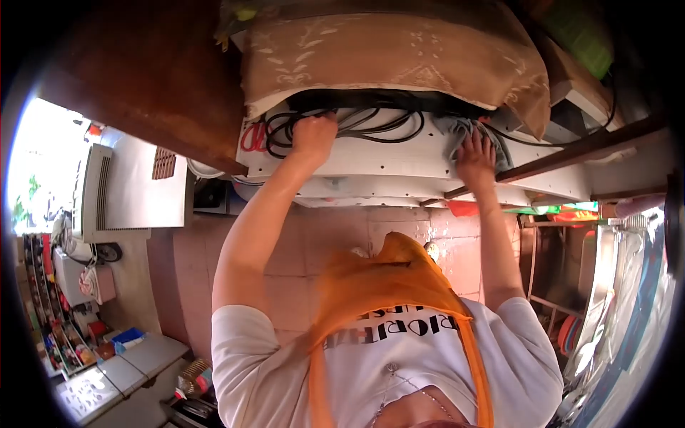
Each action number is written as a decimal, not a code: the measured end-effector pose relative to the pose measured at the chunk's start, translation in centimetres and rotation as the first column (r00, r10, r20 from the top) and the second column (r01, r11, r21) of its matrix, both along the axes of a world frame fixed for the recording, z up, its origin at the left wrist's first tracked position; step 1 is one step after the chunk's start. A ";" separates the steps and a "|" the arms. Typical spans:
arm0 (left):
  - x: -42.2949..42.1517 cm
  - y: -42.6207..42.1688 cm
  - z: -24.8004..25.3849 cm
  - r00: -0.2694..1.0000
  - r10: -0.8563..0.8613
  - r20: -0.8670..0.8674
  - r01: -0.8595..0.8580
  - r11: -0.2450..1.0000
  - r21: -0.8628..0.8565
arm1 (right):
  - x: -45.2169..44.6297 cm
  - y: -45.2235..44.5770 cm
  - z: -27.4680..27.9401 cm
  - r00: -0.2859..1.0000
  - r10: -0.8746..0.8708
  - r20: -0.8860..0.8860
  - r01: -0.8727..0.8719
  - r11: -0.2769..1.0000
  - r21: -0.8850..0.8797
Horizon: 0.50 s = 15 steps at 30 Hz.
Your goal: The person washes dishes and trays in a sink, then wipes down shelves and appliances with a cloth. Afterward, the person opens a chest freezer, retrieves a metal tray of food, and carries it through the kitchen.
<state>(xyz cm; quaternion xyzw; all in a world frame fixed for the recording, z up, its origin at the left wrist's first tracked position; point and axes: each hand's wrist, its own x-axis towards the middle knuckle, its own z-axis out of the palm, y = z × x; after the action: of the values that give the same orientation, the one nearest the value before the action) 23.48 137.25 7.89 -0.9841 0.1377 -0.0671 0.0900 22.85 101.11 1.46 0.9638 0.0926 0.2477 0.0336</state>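
Observation:
A bundle of black cables (382, 135) lies coiled on a white shelf (357, 167), with a red cord (254, 137) at its left end. My left hand (314, 137) is closed around part of the black cables. Farther right, my right hand (476, 155) lies with its fingers spread on a grey-blue cloth (503, 153), which rests against the shelf top. Just behind the cables hangs a brown patterned cover (385, 53), its lower edge above the shelf.
A brown wooden panel (157, 85) is at the upper left, and a wooden bar (571, 153) crosses at the right. Below are a tiled floor (300, 246), a metal rack (560, 264) at right and a grey cabinet (135, 364) at lower left.

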 end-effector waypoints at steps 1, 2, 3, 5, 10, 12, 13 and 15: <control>-0.1 0.2 0.3 1.000 -0.012 -0.001 0.012 1.000 -0.008 | -1.2 1.9 0.1 0.996 0.080 -0.036 -0.082 0.995 -0.050; 0.0 0.4 0.9 1.000 -0.024 0.004 0.024 1.000 -0.014 | -2.4 4.3 0.5 0.985 0.157 -0.069 -0.163 0.982 -0.097; -0.1 0.5 2.0 0.997 -0.056 0.049 0.060 0.996 -0.067 | -4.3 7.8 1.0 0.968 0.245 -0.060 -0.242 0.969 0.052; 0.7 0.9 3.8 0.994 -0.102 0.027 0.104 0.991 -0.087 | -6.1 13.3 2.9 0.948 0.311 -0.065 -0.293 0.935 0.199; 3.2 1.4 4.5 0.987 -0.149 -0.067 0.146 0.988 -0.043 | -6.2 16.5 5.0 0.731 0.618 -0.291 -0.508 0.777 0.373; 3.1 1.3 4.5 0.988 -0.143 -0.059 0.142 0.990 -0.027 | -5.4 17.4 3.0 0.728 0.683 -0.061 -0.640 0.708 0.298; 2.8 1.2 5.1 0.985 -0.152 -0.085 0.150 0.988 -0.029 | -3.9 19.0 2.0 0.728 0.686 -0.021 -0.649 0.698 0.303; 2.6 0.9 5.6 0.983 -0.140 -0.118 0.137 0.990 -0.031 | -2.3 22.7 2.5 0.790 0.613 -0.005 -0.593 0.766 0.249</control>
<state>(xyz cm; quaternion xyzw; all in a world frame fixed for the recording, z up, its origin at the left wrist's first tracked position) 26.04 138.15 13.49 -0.9753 0.2102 -0.0153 0.0656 20.56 123.84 3.98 0.8895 0.3689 0.2128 -0.1655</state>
